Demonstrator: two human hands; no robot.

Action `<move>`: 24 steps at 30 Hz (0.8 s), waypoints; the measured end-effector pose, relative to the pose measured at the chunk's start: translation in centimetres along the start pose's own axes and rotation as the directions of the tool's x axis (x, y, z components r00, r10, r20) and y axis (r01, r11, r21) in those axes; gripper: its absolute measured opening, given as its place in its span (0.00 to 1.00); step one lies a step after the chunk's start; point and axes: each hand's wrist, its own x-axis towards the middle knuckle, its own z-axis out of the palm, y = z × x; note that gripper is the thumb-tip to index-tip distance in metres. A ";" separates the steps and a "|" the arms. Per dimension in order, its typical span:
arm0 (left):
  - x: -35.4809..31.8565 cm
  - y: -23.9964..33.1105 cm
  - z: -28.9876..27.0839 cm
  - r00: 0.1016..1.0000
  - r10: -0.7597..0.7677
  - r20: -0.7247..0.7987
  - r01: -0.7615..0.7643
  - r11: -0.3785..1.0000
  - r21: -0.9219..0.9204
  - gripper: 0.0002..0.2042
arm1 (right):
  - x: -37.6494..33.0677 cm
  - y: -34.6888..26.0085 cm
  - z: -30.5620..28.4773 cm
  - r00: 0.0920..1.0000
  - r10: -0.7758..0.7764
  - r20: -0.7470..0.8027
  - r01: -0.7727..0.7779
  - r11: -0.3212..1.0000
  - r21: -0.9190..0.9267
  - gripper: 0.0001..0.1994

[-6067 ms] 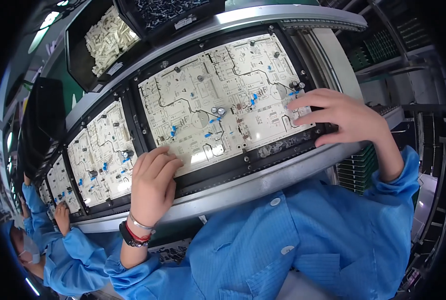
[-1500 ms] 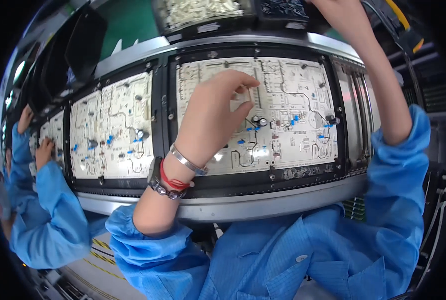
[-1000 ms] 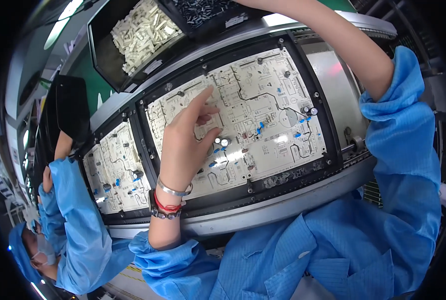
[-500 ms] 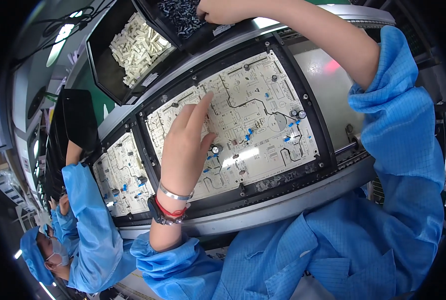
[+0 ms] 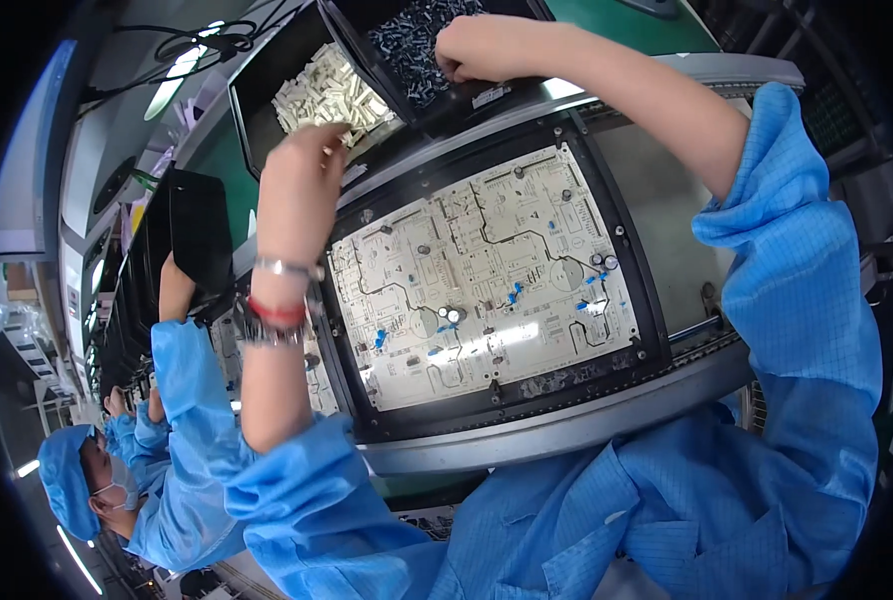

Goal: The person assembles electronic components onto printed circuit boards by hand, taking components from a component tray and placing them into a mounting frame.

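Assembly line, curved metal conveyor rail (image 5: 567, 435) at the near edge. Left hand (image 5: 302, 185) reaches up to bin of white connectors (image 5: 327, 90), fingertips pinched at its lip, seemingly on one piece; too small to confirm. Right hand (image 5: 487, 45) dips into adjoining bin of dark small parts (image 5: 417, 35), fingers curled, hold hidden. Below both hands: white circuit board (image 5: 482, 275) in black carrier frame, flat, facing up for loading. Co-worker's sleeve (image 5: 182, 400) further left.
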 end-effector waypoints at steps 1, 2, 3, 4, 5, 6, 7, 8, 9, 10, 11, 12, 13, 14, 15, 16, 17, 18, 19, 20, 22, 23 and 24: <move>0.7 -1.5 -0.1 0.999 -0.026 -0.032 0.028 0.999 0.042 0.08 | 0.4 -0.2 0.3 0.995 -0.078 -0.059 0.073 0.994 -0.081 0.06; 1.4 -3.2 0.6 0.997 -0.063 -0.043 0.065 0.997 0.050 0.08 | 0.4 -0.5 0.1 0.990 -0.103 -0.092 0.094 0.991 -0.093 0.06; 2.5 -4.5 1.7 0.995 -0.090 -0.047 0.093 0.994 0.051 0.08 | 0.1 -0.2 0.1 0.986 -0.114 -0.123 0.101 0.990 -0.103 0.05; 3.1 -5.8 2.3 0.994 -0.095 -0.048 0.098 0.994 0.050 0.08 | 0.1 0.1 0.0 0.986 -0.117 -0.119 0.105 0.989 -0.104 0.05; 4.0 -6.7 2.9 0.996 -0.077 -0.033 0.081 0.984 0.158 0.08 | 0.0 0.6 -0.2 0.950 -0.197 -0.243 0.165 0.975 -0.148 0.05; 4.7 -7.4 3.7 0.998 -0.062 -0.016 0.064 0.963 0.263 0.08 | -0.3 1.2 -0.4 0.892 -0.278 -0.356 0.218 0.955 -0.200 0.08; 5.2 -7.5 4.0 0.998 -0.065 -0.015 0.067 0.964 0.256 0.08 | -0.7 1.1 -0.8 0.895 -0.277 -0.349 0.218 0.955 -0.200 0.08; 5.6 -7.3 4.3 0.987 -0.154 0.032 0.142 0.960 0.242 0.07 | -1.6 0.6 -1.7 0.907 -0.257 -0.335 0.189 0.957 -0.222 0.08; 6.1 -7.1 4.5 0.967 -0.242 0.081 0.218 0.948 0.230 0.06 | -2.6 0.0 -2.6 0.917 -0.236 -0.320 0.161 0.956 -0.245 0.07; 6.3 -7.0 4.7 0.974 -0.222 0.055 0.204 0.953 0.225 0.06 | -3.8 -0.9 -3.3 0.938 -0.149 -0.313 0.093 0.978 -0.188 0.08; 6.5 -6.3 4.4 0.970 -0.236 0.056 0.217 0.947 0.237 0.06 | -5.3 -2.3 -4.3 0.944 -0.151 -0.295 0.097 0.977 -0.189 0.08; 6.0 -7.2 4.3 0.988 -0.153 -0.005 0.149 0.952 0.268 0.07 | -6.4 -4.0 -5.0 0.957 -0.107 -0.269 0.076 0.990 -0.122 0.08; 5.6 -7.8 4.1 0.996 -0.061 -0.065 0.078 0.950 0.303 0.07 | -7.5 -5.1 -5.6 0.968 -0.060 -0.243 0.047 0.997 -0.060 0.09; 5.5 -7.3 3.6 0.993 -0.049 -0.108 0.076 0.962 0.264 0.07 | -8.3 -5.1 -5.7 0.972 -0.070 -0.225 0.059 0.997 -0.056 0.09; 5.3 -7.0 2.8 0.987 -0.040 -0.153 0.075 0.971 0.227 0.08 | -9.0 -5.0 -5.7 0.971 -0.144 -0.192 0.159 0.985 0.065 0.09; 5.2 -6.4 2.1 0.981 -0.051 -0.189 0.075 0.990 0.120 0.09 | -10.0 -5.0 -5.7 0.963 -0.208 -0.171 0.238 0.954 0.182 0.09; 4.8 -5.2 1.3 0.965 -0.212 -0.152 0.205 0.977 -0.058 0.07 | -10.9 -5.4 -5.3 0.963 -0.216 -0.160 0.244 0.953 0.181 0.09; 4.2 -4.0 0.3 0.958 -0.273 -0.088 0.246 0.940 -0.236 0.07 | -12.0 -6.1 -4.4 0.984 -0.149 -0.093 0.173 0.911 0.374 0.05; 3.4 -2.8 -0.4 0.949 -0.314 -0.016 0.281 0.870 -0.406 0.08 | -13.0 -6.4 -3.3 0.996 -0.087 -0.013 0.080 0.833 0.547 0.04; 2.2 -2.4 -0.7 0.955 -0.295 -0.023 0.230 0.792 -0.566 0.08 | -13.7 -6.6 -2.0 0.990 -0.142 -0.003 0.117 0.807 0.579 0.03; 0.0 -1.3 -1.1 0.937 -0.344 0.054 0.214 0.446 -0.869 0.10 | -15.3 -7.6 -0.9 0.967 -0.254 0.004 0.220 0.846 0.486 0.02; -1.1 0.3 -1.2 0.950 -0.303 0.083 0.202 0.390 -0.898 0.09 | -16.0 -7.8 -0.2 0.948 -0.318 -0.017 0.291 0.843 0.452 0.02; -2.4 2.3 -0.7 0.959 -0.269 0.086 0.170 0.304 -0.937 0.08 | -16.7 -8.2 0.5 0.949 -0.315 -0.011 0.286 0.846 0.449 0.02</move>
